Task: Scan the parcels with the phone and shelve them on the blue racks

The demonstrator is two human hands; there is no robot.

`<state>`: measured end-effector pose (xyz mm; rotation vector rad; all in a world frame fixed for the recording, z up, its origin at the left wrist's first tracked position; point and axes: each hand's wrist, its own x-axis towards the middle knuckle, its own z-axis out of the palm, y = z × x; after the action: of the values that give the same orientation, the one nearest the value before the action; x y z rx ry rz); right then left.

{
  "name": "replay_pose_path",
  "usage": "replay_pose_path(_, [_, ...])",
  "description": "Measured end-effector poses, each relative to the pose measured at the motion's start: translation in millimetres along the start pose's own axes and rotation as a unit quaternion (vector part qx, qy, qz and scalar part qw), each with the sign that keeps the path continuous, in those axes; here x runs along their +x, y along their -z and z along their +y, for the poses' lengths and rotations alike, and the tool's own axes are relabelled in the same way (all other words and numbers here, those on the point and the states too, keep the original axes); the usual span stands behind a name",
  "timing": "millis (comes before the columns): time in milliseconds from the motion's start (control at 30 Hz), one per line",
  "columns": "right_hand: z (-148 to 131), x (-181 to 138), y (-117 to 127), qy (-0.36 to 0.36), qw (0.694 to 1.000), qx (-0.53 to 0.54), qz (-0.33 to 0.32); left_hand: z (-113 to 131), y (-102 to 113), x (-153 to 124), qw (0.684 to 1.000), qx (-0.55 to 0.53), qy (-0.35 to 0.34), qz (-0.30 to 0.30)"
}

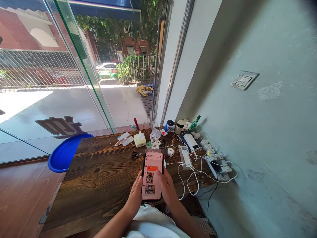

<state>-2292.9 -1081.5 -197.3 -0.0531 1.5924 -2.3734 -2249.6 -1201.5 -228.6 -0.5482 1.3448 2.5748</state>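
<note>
A smartphone [155,178] with a lit pink chat screen stands upright-tilted above the near edge of the wooden table [94,175]. My left hand [135,191] grips its left side, thumb along the edge and the other fingers hidden behind. My right hand [166,183] is at the right side, its thumb over the screen near an orange message box; its other fingers are largely hidden. A white cable [173,163] runs close to the phone's right edge. Black-handled scissors [135,155] lie just beyond the phone's left side.
At the back are a tissue pack [140,139], printed paper slips [155,141], a jar [179,127] and a green bottle [194,123]. Tangled cables and a power strip [185,157] cover the right side. A blue basin [59,158] stands beyond the left edge; a wall [272,138] bounds the right.
</note>
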Motion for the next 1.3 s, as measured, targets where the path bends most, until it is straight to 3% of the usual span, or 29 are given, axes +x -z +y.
replay_pose_path(200, [3.9, 4.4, 1.0, 0.011, 0.999, -0.024, 0.045, -1.6, 0.3, 1.1, 1.0, -0.014, 0.022, -0.007])
replay_pose_path(567, [7.1, 1.8, 4.7, 0.015, 0.996, -0.068, 0.053, 1.3, -0.7, 2.8, 1.0, -0.019, 0.007, 0.008])
replay_pose_path(700, [8.4, -2.8, 12.0, 0.05, 0.989, -0.139, 0.014, 4.1, -2.4, 3.9, 0.999, -0.025, -0.015, 0.025])
replay_pose_path(867, [8.9, -4.2, 13.7, 0.078, 0.987, -0.129, -0.057, 3.1, -2.2, 5.4, 1.0, 0.005, 0.003, 0.012])
replay_pose_path(1033, [11.6, -2.5, 14.8, 0.094, 0.985, -0.128, -0.061, 1.0, -0.5, 8.4, 1.0, 0.008, -0.002, 0.006])
replay_pose_path(1200, [15.1, -2.8, 16.1, 0.036, 0.994, -0.081, -0.062, 0.8, -0.3, 9.5, 1.0, 0.011, -0.011, -0.001])
replay_pose_path(1300, [15.7, 1.4, 18.7, 0.114, 0.982, -0.146, -0.033, 1.1, -0.7, 9.2, 1.0, 0.002, -0.011, 0.001])
